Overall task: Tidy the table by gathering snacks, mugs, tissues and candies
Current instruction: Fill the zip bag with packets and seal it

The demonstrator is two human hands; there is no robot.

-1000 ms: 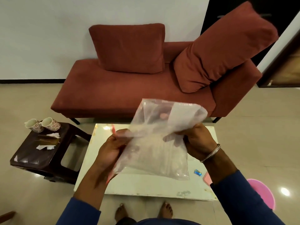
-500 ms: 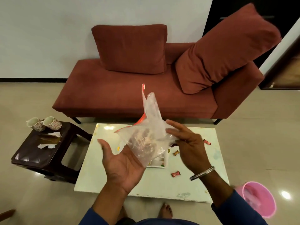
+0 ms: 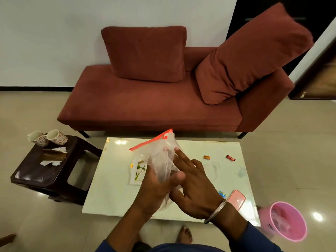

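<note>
Holding a clear plastic bag w/ red zip strip at frame centre, the left hand curls fingers and thumb around it; right hand presses straight fingers on its side. Two candies lie on the white table, centre right; two mugs on the dark stool, left.

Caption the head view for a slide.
Left hand grips a clear zip bag over the white table; right hand lies flat against it; wrapped candies remain scattered.
</note>
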